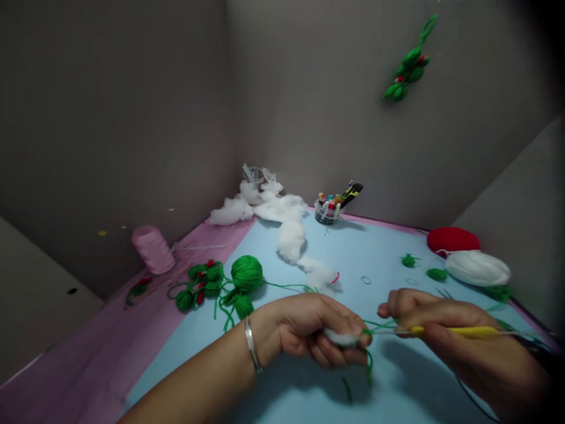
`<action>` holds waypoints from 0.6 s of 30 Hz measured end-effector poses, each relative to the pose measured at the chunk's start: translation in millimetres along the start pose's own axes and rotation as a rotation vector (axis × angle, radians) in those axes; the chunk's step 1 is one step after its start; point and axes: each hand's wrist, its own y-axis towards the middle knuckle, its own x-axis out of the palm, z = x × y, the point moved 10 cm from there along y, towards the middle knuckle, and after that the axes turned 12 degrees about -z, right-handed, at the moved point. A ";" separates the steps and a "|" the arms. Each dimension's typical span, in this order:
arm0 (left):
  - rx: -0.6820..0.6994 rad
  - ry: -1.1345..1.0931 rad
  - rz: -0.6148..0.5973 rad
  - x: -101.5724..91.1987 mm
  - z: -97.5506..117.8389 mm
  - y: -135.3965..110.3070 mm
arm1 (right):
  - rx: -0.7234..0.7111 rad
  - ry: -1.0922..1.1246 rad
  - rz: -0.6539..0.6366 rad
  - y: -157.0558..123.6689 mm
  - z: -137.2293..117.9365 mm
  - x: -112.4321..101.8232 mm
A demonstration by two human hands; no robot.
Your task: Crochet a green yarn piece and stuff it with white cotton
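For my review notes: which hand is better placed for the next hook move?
Probably the right hand: it holds the yellow-handled hook, pointed at green yarn by the left hand, which grips white material.

yellow hook handle (474, 333), green yarn (246, 273)

Pink spool (154, 251) is standing left, crowded tub (327, 214) is sitting farther back, wall ornament (410, 72) is hanging above!
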 end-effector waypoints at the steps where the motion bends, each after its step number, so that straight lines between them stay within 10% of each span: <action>1: -0.004 0.005 -0.025 2.8 0.1 -0.1 | -0.015 0.069 -0.012 3.4 -1.7 5.6; 9: 0.070 0.114 0.152 -15.6 -2.1 4.9 | -0.046 0.323 -0.089 10.0 -0.7 50.0; 18: 0.338 0.185 0.495 -28.5 31.3 -12.3 | 0.037 -0.081 0.348 -3.8 4.0 4.9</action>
